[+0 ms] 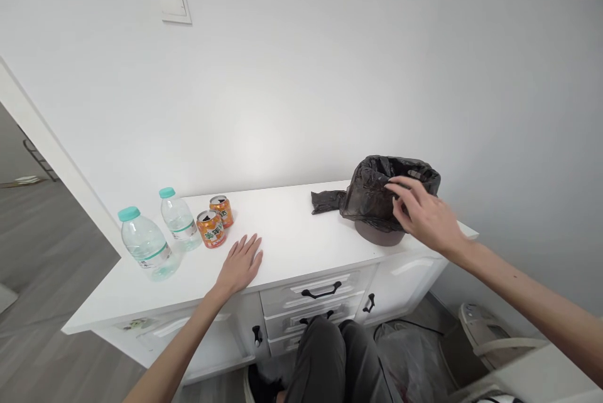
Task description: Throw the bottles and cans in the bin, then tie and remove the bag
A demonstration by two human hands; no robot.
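My left hand lies flat on the white cabinet top, fingers spread and holding nothing. Just left of it stand two orange soda cans, both upright. Beyond the cans are two clear plastic bottles with teal caps. Over the front right rim of a trash bin hovers my right hand, its fingers bent and apart with nothing visible between them. A black garbage bag lines the bin and folds over its rim. Part of the bin's opening is hidden behind my right hand.
A strip of black plastic lies left of the bin. Below the top, the cabinet has drawers with black handles. A light switch is on the wall behind. A grey appliance and clear plastic sit at the lower right.
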